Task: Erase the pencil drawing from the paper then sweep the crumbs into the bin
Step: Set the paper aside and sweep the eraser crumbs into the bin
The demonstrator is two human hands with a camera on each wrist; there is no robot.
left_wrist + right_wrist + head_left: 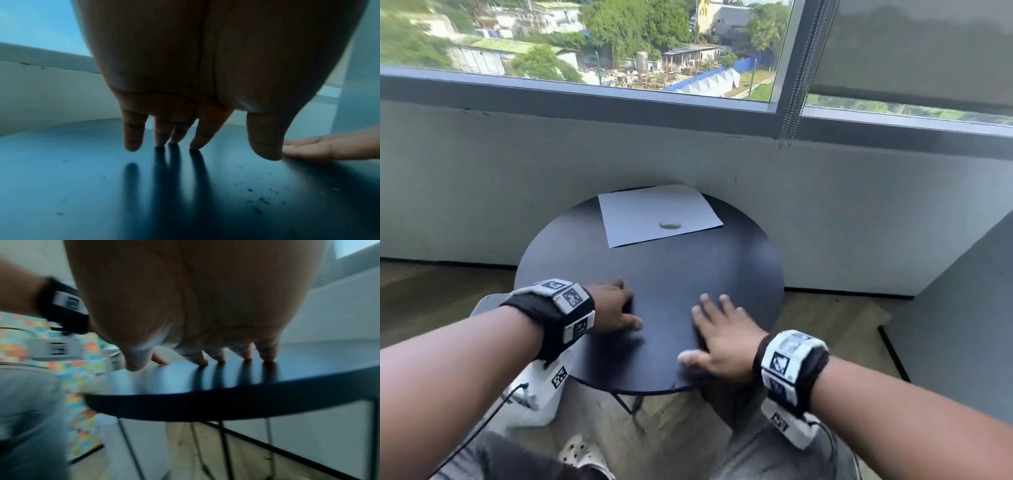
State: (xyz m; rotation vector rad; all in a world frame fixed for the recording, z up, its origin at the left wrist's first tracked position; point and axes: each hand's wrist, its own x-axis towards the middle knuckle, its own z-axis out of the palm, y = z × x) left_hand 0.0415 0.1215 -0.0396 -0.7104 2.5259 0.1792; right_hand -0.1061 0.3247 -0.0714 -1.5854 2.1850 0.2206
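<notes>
1. Both hands lie empty on the round table (739, 260): left hand (610, 307) fingertips down, right hand (724, 337) flat, fingers spread.
2. The paper (654, 214) lies well beyond the fingers, a grey smudge (670, 225) on it; erasing looks unfinished.
3. Dark crumbs (261, 199) dot the tabletop beneath the left wrist.
4. No eraser shows; a white bag (537, 394), possibly the bin, hangs below the left wrist.

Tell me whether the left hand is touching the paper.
Apart. The head view shows the left hand resting on the near part of the round table, with bare dark tabletop between it and the paper lying farther back.
</notes>
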